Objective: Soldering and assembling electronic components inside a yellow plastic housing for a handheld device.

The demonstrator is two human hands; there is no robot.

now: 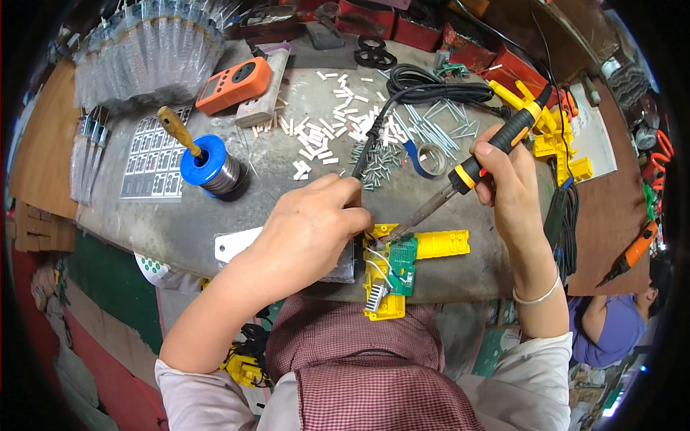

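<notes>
My right hand (512, 176) is wrapped around the black and yellow handle of a soldering iron (496, 147). The iron slants down to the left, its tip at the upper edge of a green circuit board (405, 267). That board lies in an open yellow plastic housing half (442, 244), with white wires and a finned metal heat sink (374, 295) beside it. My left hand (313, 223) is closed, its fingertips pinched near the iron's tip, on a black cable (370, 140) that runs behind the fingers. The cable's end and the exact contact point are hidden.
A blue solder spool (203, 161), an orange meter (233, 85), loose white sleeves (316, 140), screws (381, 165) and a tape roll (432, 159) lie on the grey bench. Bagged parts (147, 61) stand far left. Another person (611, 327) sits at right.
</notes>
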